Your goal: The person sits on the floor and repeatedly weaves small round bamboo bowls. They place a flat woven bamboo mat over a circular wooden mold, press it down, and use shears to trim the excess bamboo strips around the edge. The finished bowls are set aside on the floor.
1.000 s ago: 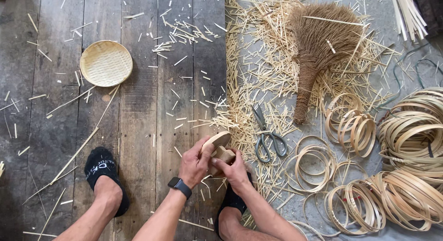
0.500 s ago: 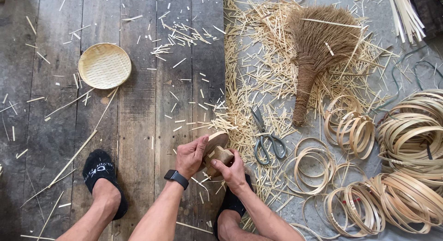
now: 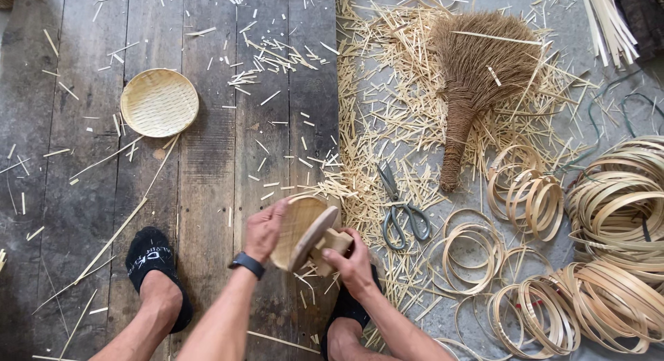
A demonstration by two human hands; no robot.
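Note:
My left hand (image 3: 264,229) presses against a small round woven bamboo tray (image 3: 296,226) held on edge over the floorboards. My right hand (image 3: 351,263) grips the handle of a round wooden disc tool (image 3: 317,238) that lies against the tray's other face. A black watch (image 3: 247,265) is on my left wrist. Grey scissors (image 3: 399,205) lie on the floor just right of my hands, among bamboo slivers.
A finished round woven tray (image 3: 159,102) lies at upper left. A brown straw hand broom (image 3: 477,77) rests on scattered bamboo offcuts (image 3: 387,126). Coiled bamboo rings (image 3: 526,191) and strip coils (image 3: 622,195) fill the right. My feet in black socks (image 3: 155,264) sit below.
Both hands with the tray and wooden tool stayed in about the same spot; the tray has turned slightly between my hands.

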